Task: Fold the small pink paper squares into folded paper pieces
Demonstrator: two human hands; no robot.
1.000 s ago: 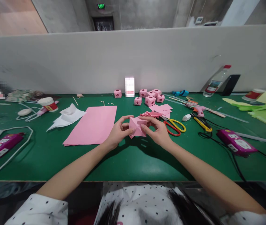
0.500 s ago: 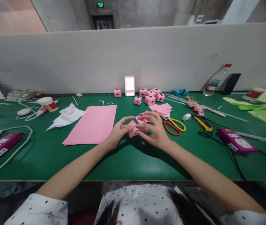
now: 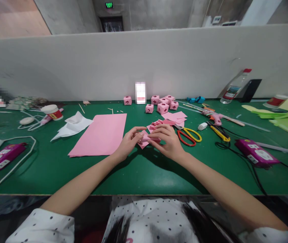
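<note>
Between my two hands is a piece of folded pink paper [image 3: 145,137], held just above the green table. My left hand [image 3: 128,141] pinches its left side between thumb and fingers. On the other side, my right hand [image 3: 168,141] grips the paper with thumb and fingertips, which hide part of its shape. Just beyond my fingers lies a pile of pink paper pieces [image 3: 175,116]. Scissors [image 3: 190,135] with red and yellow handles rest to the right of my right hand. A stack of pink sheets [image 3: 100,135] lies to the left.
Several pink paper cubes [image 3: 162,108] stand at the back near a lit phone [image 3: 140,92]. A crumpled white tissue [image 3: 73,125] and a paper cup [image 3: 52,111] are on the left. Rightward lie a glue gun [image 3: 216,118], a yellow cutter [image 3: 219,133] and a purple power strip [image 3: 257,153].
The folded paper has turned and tilted between my fingers, so its outline differs. My right fingers have shifted slightly down and inward on it. Things on the table stay where they were.
</note>
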